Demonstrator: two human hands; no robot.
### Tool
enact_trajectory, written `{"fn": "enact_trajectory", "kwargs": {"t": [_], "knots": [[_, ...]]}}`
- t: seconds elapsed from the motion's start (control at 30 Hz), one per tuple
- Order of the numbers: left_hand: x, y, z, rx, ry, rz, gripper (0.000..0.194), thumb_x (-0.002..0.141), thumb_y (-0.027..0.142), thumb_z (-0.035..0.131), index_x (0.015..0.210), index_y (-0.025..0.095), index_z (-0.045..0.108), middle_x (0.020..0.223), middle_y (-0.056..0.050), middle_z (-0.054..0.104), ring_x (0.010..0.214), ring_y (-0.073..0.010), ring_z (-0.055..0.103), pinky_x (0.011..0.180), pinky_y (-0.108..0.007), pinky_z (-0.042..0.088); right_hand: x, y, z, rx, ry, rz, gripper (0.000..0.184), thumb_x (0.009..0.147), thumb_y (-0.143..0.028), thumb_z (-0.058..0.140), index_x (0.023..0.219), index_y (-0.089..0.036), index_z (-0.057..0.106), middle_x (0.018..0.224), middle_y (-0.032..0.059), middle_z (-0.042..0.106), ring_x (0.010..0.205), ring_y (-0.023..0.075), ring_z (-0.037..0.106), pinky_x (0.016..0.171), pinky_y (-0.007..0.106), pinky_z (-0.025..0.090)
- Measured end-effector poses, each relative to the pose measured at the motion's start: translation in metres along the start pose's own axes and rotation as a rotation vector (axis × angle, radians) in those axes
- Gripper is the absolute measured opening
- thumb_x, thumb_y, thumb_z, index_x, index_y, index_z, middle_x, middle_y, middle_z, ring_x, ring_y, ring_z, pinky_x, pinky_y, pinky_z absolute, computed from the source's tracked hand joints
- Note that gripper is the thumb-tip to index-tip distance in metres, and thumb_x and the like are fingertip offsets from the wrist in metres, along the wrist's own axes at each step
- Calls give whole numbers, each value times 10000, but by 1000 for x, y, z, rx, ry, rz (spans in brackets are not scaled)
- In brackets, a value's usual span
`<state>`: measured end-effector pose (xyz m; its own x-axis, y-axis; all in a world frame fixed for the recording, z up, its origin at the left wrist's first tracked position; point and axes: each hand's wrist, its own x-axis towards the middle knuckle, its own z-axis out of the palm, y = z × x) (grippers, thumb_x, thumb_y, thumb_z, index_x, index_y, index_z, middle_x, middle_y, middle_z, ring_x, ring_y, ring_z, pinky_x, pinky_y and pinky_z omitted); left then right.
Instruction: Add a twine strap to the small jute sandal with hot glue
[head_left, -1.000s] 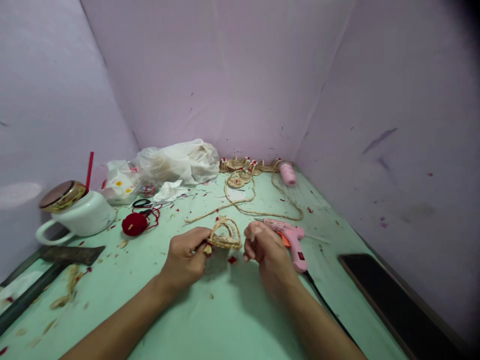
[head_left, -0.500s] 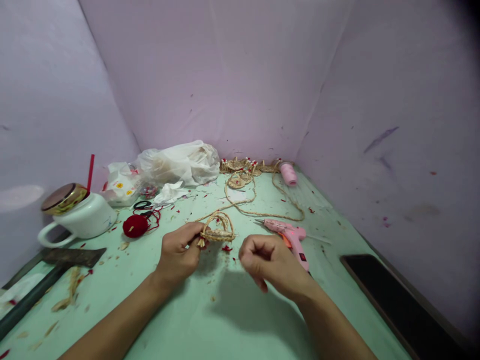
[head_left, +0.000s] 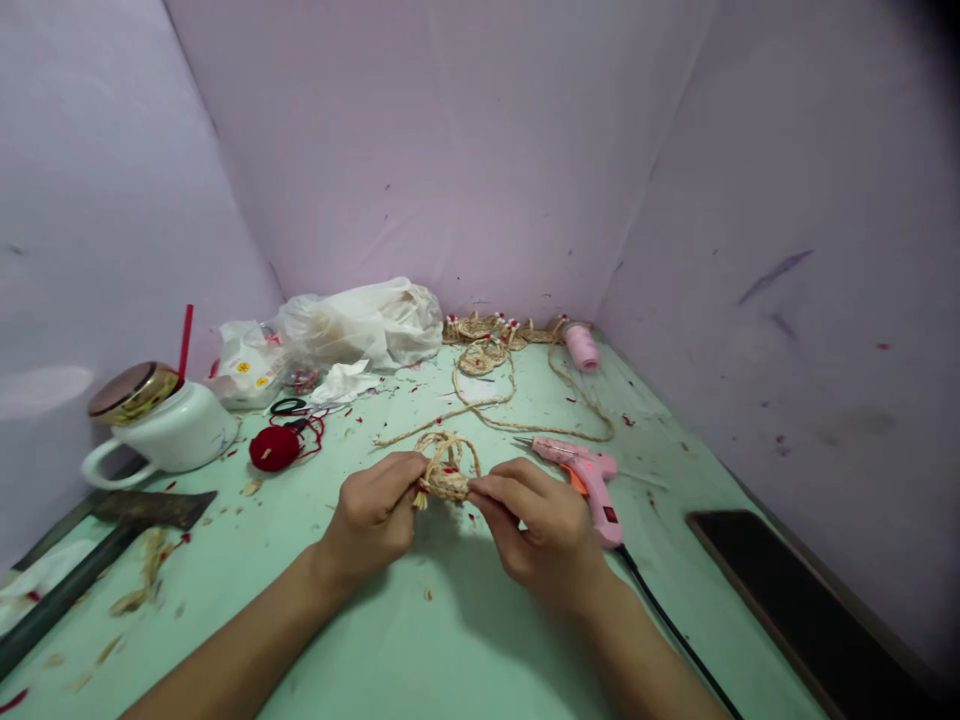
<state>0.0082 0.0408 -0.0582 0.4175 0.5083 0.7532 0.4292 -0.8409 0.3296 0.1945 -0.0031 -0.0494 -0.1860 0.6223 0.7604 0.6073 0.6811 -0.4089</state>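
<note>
Between my hands is a small basket-like piece of braided straw rope (head_left: 448, 482) with a looped top, a frayed end and a bit of red on it. My left hand (head_left: 379, 510) pinches its left side. The fingertips of my right hand (head_left: 536, 525) are closed on its right edge. Just beyond lies a long braided rope (head_left: 517, 425), curving over the green tabletop (head_left: 420, 640). A pink glue gun (head_left: 581, 470) with an orange trigger rests to the right of my right hand, its black cord running toward me.
At left are a white mug (head_left: 176, 430) with a gold-rimmed lid, a hammer (head_left: 150, 510), a red yarn ball (head_left: 274, 448) and black scissors (head_left: 289, 407). Along the back are a plastic bag (head_left: 367, 320), woven straw pieces (head_left: 480, 330) and a pink thread spool (head_left: 581, 347). A dark phone-like slab (head_left: 787, 600) lies right.
My right hand has moved left and taken hold of the right edge of the braided piece. My left hand has shifted slightly right with the piece, which is now turned and tilted.
</note>
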Motion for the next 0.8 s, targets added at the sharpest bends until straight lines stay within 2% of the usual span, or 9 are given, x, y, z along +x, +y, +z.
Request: {"fn": "enact_trajectory", "kwargs": {"t": [0.17,0.27,0.33,0.4,0.47,0.5,0.6,0.67,0.8], "knots": [[-3,-3,2,28,5,80,280,726,-3,453,922,146,586,847,-80,662,815,-153,632,717,-221,513,1,-5,1,0,-50,58,141,763,-94,506,791,-161,627,700,52,607,571,120,549,511,224,447],[-2,-3,2,37,8,78,285,723,-3,446,921,144,589,847,-77,663,808,-149,634,711,-216,513,4,-6,1,27,10,134,126,741,-100,503,725,-158,614,646,31,578,523,107,515,488,218,425],[-2,-3,1,55,29,58,279,721,-2,445,911,136,594,833,-76,663,800,-150,634,707,-216,511,6,-4,-2,58,128,275,106,727,-126,507,688,-163,599,627,22,572,520,111,512,478,221,415],[-1,-2,1,76,60,16,253,724,5,454,889,128,601,815,-76,663,797,-155,633,716,-223,507,9,0,-5,107,204,545,88,717,-166,510,680,-171,590,611,12,576,516,117,514,457,221,401],[0,-1,0,89,89,-31,231,731,13,459,868,125,607,811,-75,664,795,-156,631,728,-230,503,10,3,-7,183,81,792,73,676,-167,532,640,-174,595,567,-2,573,494,116,505,429,215,375],[0,0,-1,91,107,-49,225,734,15,459,862,125,609,812,-74,665,789,-153,630,727,-229,501,11,4,-8,234,-51,866,71,650,-156,546,608,-172,601,533,-10,563,472,111,491,413,209,358],[1,1,-3,106,121,-74,223,738,15,458,856,121,614,827,-79,670,792,-148,631,735,-224,499,12,0,-6,445,-339,927,58,609,-172,608,553,-163,617,453,-32,522,404,83,431,361,190,315],[0,0,-4,141,138,-48,220,735,16,464,855,121,616,841,-85,678,809,-154,636,749,-229,501,13,-6,-4,651,-331,1028,112,620,-265,652,614,-156,627,482,-30,529,408,78,436,346,178,325],[-5,-4,-1,253,196,52,226,733,36,489,886,151,609,904,-92,684,829,-167,649,718,-242,524,13,-17,1,1080,-242,1188,323,619,-409,697,771,-129,644,750,46,623,537,93,530,397,179,414]]}}
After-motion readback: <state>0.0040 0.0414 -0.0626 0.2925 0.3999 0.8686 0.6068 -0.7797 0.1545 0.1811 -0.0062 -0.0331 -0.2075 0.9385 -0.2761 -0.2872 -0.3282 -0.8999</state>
